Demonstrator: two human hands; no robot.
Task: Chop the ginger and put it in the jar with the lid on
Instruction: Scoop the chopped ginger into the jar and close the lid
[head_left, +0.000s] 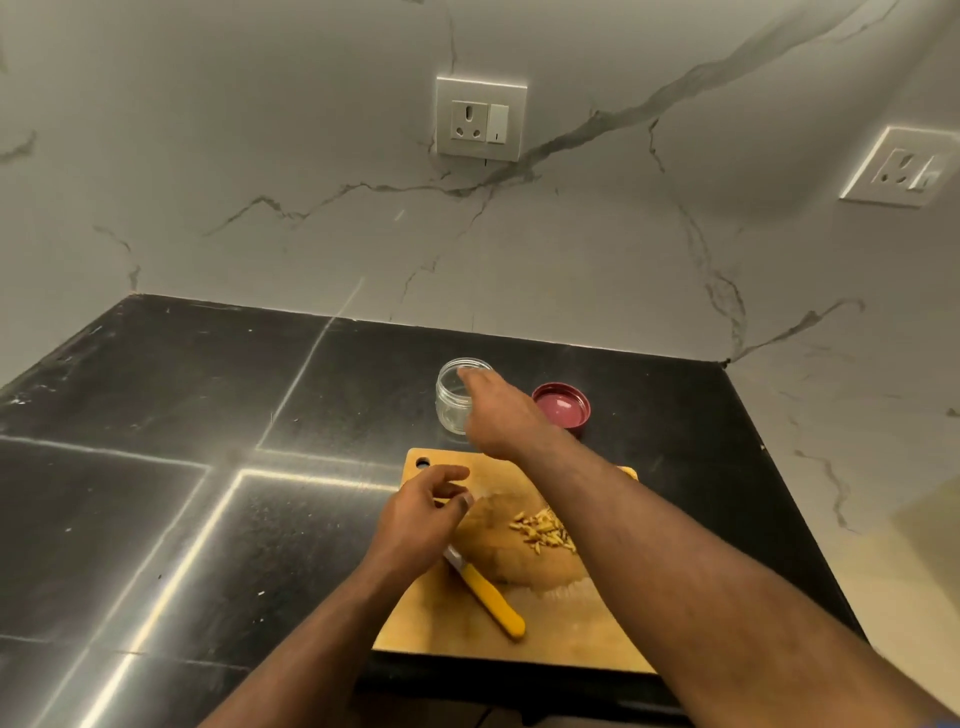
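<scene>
- Ginger (545, 530): chopped pile on the board (519, 634), just right of the left hand (415, 525), under the right forearm, near side of the right hand (498, 410).
- Right hand: reached out over the jar (456, 397), fingertips at the rim; fingers point away from the camera, so cannot tell if they pinch anything or are loose.
- Jar: clear glass, upright, no lid on, looks empty; partly behind the right hand, on the counter (208, 415) beyond the board.
- Lid (562, 408): red, lying on the counter just right of the right hand, apart from the jar.
- Left hand: over the board's left part, fingers loosely curled, thumb close to fingertips; can't make out anything held.
- Knife (488, 597): yellow handle, lies on the board just nearer than the left hand, blade end hidden under the hand.
- Board: wooden, hole in the far left corner by the left fingertips.
</scene>
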